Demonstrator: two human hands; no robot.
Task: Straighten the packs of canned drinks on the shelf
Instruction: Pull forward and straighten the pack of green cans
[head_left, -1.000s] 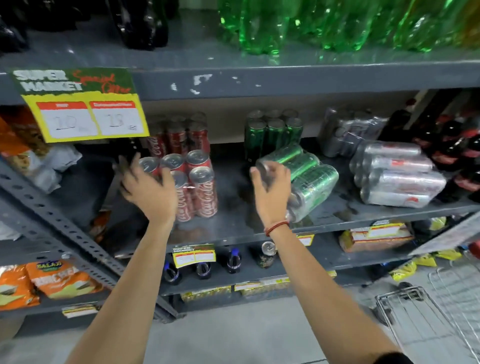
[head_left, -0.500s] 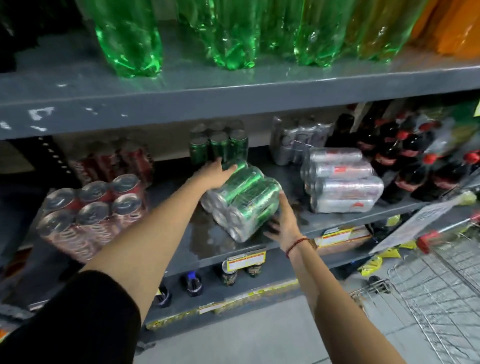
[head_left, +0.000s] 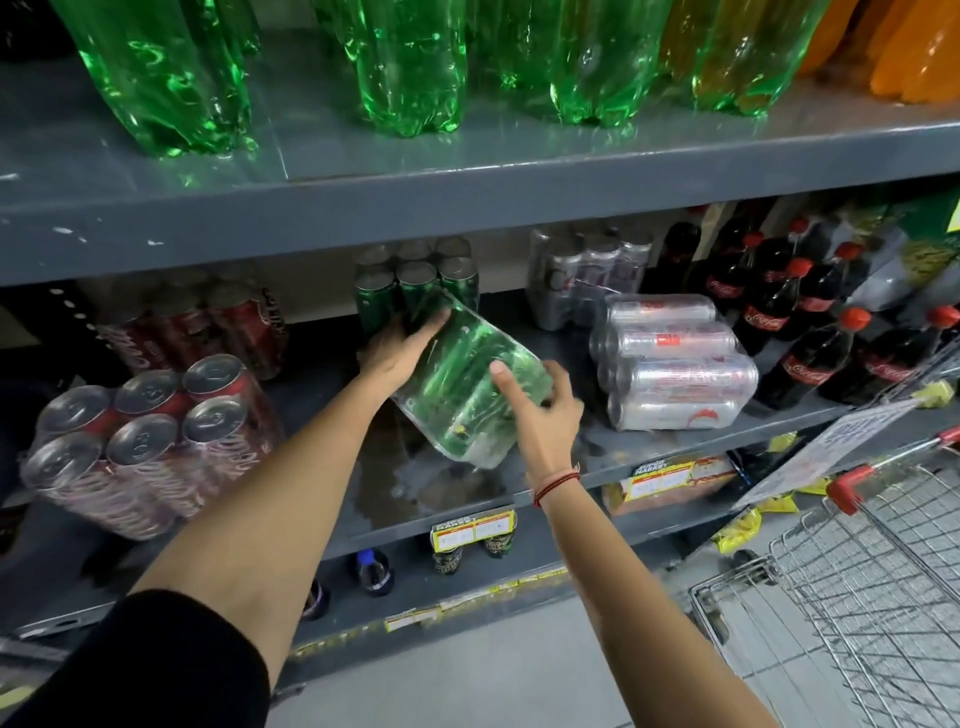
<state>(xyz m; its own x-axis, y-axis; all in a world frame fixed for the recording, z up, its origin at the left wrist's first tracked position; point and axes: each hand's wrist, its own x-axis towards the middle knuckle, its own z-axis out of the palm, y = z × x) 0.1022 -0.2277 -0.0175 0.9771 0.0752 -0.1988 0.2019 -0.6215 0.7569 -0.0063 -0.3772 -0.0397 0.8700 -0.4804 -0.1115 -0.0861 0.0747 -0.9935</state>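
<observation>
A shrink-wrapped pack of green cans (head_left: 467, 384) is tilted above the grey middle shelf (head_left: 675, 447), raised off its surface. My left hand (head_left: 400, 353) grips the pack's far left end. My right hand (head_left: 540, 410) holds its near right side, fingers spread over the wrap. Behind it stands an upright pack of green cans (head_left: 415, 286). A red cola can pack (head_left: 150, 441) stands leaning at the left front, with another red pack (head_left: 208, 332) behind it. A silver can pack (head_left: 675, 364) lies on its side to the right, with an upright silver pack (head_left: 587, 275) behind it.
Green plastic bottles (head_left: 405, 67) and orange ones (head_left: 914, 47) fill the upper shelf. Dark cola bottles with red caps (head_left: 810, 322) stand at the right of the middle shelf. A wire shopping trolley (head_left: 857, 597) is at the lower right. Price tags (head_left: 472, 527) hang on the shelf edge; bottles stand below.
My view has shifted right. My left hand left the red pack and joined my right on the green pack, which has been turned and lifted from lying flat to a tilted position.
</observation>
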